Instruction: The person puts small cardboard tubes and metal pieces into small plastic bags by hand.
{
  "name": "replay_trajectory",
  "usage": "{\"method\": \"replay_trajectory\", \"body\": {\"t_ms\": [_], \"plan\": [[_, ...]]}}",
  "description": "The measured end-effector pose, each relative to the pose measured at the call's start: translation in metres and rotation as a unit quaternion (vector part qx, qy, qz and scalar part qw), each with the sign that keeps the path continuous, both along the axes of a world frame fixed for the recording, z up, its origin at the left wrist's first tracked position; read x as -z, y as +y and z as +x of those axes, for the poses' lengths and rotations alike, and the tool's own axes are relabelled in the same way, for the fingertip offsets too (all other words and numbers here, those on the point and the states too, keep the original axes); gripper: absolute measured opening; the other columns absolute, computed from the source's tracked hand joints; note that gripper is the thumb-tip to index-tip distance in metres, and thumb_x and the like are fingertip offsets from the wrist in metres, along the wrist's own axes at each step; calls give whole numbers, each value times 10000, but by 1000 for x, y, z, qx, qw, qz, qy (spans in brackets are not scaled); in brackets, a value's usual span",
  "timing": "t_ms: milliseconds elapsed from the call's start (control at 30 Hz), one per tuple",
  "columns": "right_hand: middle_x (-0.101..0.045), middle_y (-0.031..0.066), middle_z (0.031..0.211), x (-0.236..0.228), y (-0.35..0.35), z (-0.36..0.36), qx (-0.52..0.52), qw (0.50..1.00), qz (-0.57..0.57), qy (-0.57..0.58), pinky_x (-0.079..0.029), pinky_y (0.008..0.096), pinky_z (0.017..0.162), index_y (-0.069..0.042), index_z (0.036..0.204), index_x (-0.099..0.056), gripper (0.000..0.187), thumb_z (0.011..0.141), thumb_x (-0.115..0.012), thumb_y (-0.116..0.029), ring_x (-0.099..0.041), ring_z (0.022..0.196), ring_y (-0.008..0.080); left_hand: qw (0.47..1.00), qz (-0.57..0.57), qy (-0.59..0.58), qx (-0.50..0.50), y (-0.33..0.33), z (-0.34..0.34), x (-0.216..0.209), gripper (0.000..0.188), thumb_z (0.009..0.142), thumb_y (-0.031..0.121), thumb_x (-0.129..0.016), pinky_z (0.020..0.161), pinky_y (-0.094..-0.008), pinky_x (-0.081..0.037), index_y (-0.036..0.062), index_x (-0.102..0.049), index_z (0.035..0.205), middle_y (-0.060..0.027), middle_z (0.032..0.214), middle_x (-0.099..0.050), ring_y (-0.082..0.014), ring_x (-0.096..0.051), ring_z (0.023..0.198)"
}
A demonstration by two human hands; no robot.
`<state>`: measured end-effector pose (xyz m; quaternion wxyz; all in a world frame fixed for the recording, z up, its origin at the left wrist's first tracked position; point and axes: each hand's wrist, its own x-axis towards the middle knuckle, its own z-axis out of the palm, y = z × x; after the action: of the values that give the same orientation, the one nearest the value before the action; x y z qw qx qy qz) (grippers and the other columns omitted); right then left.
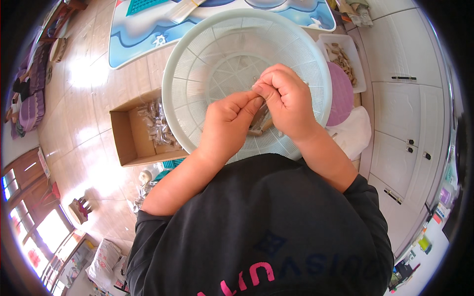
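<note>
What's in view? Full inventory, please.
Basket: 1, pale green mesh, centre
Loose pieces: several, tan, inside basket
Cardboard box: 1, brown, left of basket
Packets: many, clear, in box
Tray: 1, white, upper right
Tray pieces: many, beige-brown, in tray
Disc: 1, purple, right of basket
Cloth or bag: 1, white, below disc
Patterned surface: 1, blue-white, top
Grid item: 1, teal, on patterned surface
Cabinets: several doors, white, right
Floor: 1, pale tile, left
Far edges: too distorted to count
Shirt: 1, black, bottom centre
Left hand: 1, bare, over basket
Right hand: 1, bare, meeting left fingertips; anything pinched unclear
</note>
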<state>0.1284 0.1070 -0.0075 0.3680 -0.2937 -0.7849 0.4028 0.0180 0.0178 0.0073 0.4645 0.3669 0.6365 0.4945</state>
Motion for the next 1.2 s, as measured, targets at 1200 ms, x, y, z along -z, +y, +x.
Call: {"method": "replay_trajectory", "body": {"t_ms": [1200], "plan": [[-487,-55,632,6,-10,21,-3,787,-591,178,-285,166,470,-53,840,-574,130,839,-593,-181,-377,541,16,987,44,-136,-79,-5,-17,9,135,876,-1,-457,655,-242,-501,-5,-591,888,-77,851,-629,-105,-588,735]]}}
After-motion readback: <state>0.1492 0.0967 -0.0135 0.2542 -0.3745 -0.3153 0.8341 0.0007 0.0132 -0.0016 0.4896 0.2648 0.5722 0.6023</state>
